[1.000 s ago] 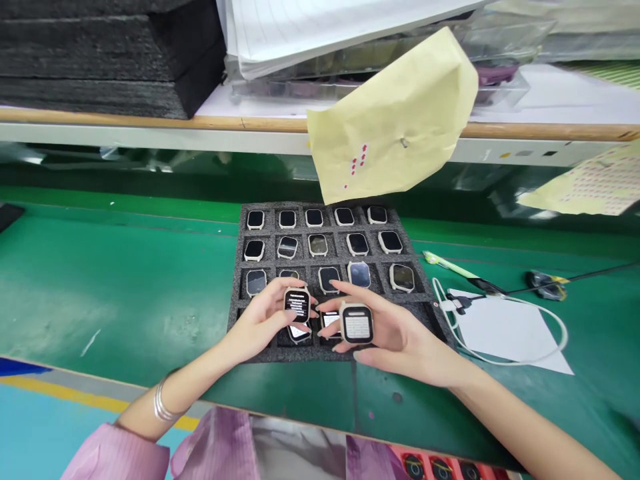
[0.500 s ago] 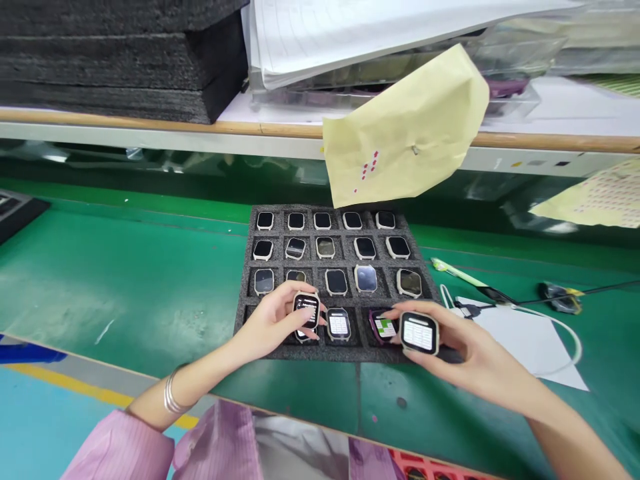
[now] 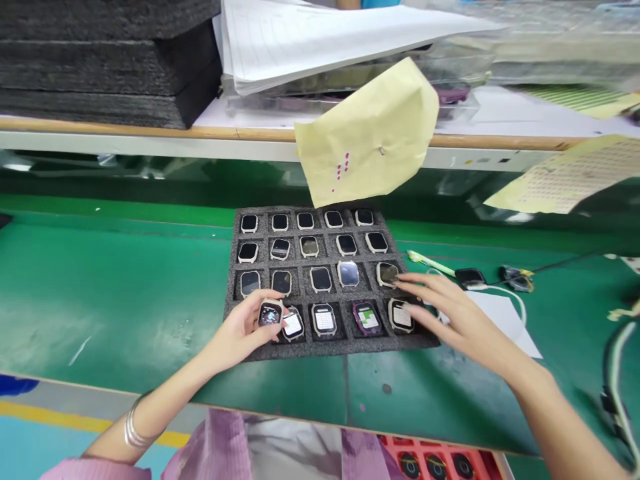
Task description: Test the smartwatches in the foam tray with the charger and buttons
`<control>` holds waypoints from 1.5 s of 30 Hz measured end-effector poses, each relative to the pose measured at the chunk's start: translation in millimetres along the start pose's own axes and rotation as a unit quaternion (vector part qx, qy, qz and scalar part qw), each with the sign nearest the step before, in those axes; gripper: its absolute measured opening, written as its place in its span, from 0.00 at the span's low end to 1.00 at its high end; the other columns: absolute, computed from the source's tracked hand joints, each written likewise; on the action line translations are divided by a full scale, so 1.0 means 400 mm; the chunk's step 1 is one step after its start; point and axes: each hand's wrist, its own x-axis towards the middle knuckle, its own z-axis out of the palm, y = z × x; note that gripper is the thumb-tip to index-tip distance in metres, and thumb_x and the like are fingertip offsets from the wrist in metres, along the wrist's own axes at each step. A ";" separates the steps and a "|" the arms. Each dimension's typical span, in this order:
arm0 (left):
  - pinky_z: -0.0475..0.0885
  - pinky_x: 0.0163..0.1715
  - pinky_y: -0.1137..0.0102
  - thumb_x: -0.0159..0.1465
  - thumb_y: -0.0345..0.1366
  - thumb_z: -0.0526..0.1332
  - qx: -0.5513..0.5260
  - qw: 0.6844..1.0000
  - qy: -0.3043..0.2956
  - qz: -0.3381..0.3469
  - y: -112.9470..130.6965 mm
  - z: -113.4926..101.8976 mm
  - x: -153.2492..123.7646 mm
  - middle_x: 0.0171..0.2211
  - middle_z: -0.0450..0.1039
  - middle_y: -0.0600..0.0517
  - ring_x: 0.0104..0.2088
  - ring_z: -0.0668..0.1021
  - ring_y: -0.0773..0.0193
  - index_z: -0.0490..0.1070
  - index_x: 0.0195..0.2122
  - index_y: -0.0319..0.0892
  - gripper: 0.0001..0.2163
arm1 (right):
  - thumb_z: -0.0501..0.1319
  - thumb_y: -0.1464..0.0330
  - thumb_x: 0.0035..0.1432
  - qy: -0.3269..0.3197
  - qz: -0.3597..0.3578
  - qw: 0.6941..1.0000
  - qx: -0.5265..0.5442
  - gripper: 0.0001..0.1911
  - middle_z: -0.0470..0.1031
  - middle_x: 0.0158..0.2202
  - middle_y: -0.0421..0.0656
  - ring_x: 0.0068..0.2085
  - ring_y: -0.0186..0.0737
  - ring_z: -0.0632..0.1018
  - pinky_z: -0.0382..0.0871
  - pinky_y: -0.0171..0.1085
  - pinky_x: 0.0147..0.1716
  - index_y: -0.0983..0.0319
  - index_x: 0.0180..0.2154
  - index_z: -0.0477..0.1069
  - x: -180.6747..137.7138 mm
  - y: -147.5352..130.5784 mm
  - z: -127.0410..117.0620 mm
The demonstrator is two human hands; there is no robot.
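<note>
A dark foam tray [image 3: 430,339] lies on the green bench and carries several smartwatch bodies in its pockets. My left hand [image 3: 235,333] is closed on a watch body [image 3: 269,313] with a lit screen, held over the tray's front-left pocket. My right hand [image 3: 450,313] is open, fingers spread over the tray's right front corner, its fingertips by a lit watch [image 3: 401,315] that sits in the front-right pocket. Three more front-row watches, among them one with a purple case [image 3: 367,317], show lit screens. The watches further back are dark.
A yellow paper sheet [image 3: 367,133] with red dots hangs from the shelf over the tray's back edge. White paper [image 3: 505,320], a white cable [image 3: 515,300] and a green pen [image 3: 430,263] lie right of the tray. Black foam sheets [image 3: 100,60] are stacked on the shelf. A red tray [image 3: 435,460] is near my lap.
My right hand carried its lit watch to the right, set it into the front-right pocket and let go. My left hand lowered its watch toward the front-left pocket.
</note>
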 end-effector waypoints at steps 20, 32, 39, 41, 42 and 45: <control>0.70 0.26 0.72 0.60 0.35 0.66 -0.035 0.993 0.093 -0.058 0.042 -0.027 -0.038 0.37 0.74 0.48 0.34 0.77 0.61 0.70 0.48 0.41 0.15 | 0.58 0.55 0.64 0.134 0.098 0.977 0.131 0.15 0.77 0.44 0.51 0.48 0.52 0.77 0.71 0.49 0.46 0.60 0.36 0.71 0.034 -0.085 0.069; 0.69 0.25 0.73 0.58 0.31 0.66 -0.037 0.998 0.040 0.018 0.116 0.076 0.069 0.32 0.73 0.52 0.31 0.77 0.64 0.68 0.46 0.41 0.16 | 0.65 0.60 0.60 -0.016 0.121 0.749 0.651 0.27 0.77 0.47 0.51 0.24 0.32 0.67 0.63 0.32 0.17 0.57 0.59 0.66 0.176 -0.226 0.019; 0.65 0.21 0.77 0.58 0.31 0.66 0.020 0.999 0.044 0.018 0.075 0.056 0.071 0.29 0.67 0.57 0.26 0.73 0.70 0.65 0.42 0.42 0.13 | 0.70 0.66 0.55 -0.053 0.115 0.709 0.693 0.22 0.80 0.41 0.47 0.23 0.31 0.74 0.73 0.32 0.20 0.57 0.52 0.75 0.174 -0.202 0.067; 0.65 0.20 0.77 0.59 0.32 0.66 0.021 0.999 0.038 0.017 0.064 0.049 0.069 0.28 0.65 0.58 0.25 0.72 0.70 0.64 0.41 0.43 0.12 | 0.70 0.66 0.55 -0.072 0.110 0.700 0.702 0.22 0.81 0.41 0.48 0.23 0.31 0.76 0.75 0.32 0.22 0.58 0.52 0.74 0.173 -0.199 0.067; 0.65 0.20 0.78 0.59 0.32 0.65 0.022 0.999 0.036 0.017 0.058 0.046 0.067 0.28 0.65 0.58 0.24 0.71 0.71 0.63 0.40 0.43 0.12 | 0.70 0.66 0.55 -0.083 0.107 0.695 0.706 0.23 0.81 0.42 0.48 0.23 0.31 0.76 0.75 0.32 0.22 0.58 0.53 0.74 0.172 -0.200 0.067; 0.63 0.19 0.78 0.61 0.33 0.65 0.026 0.999 0.034 0.019 0.048 0.041 0.065 0.26 0.62 0.60 0.22 0.69 0.73 0.63 0.40 0.44 0.10 | 0.69 0.65 0.57 -0.107 0.101 0.681 0.717 0.23 0.80 0.45 0.50 0.26 0.33 0.79 0.76 0.33 0.24 0.58 0.54 0.73 0.174 -0.203 0.068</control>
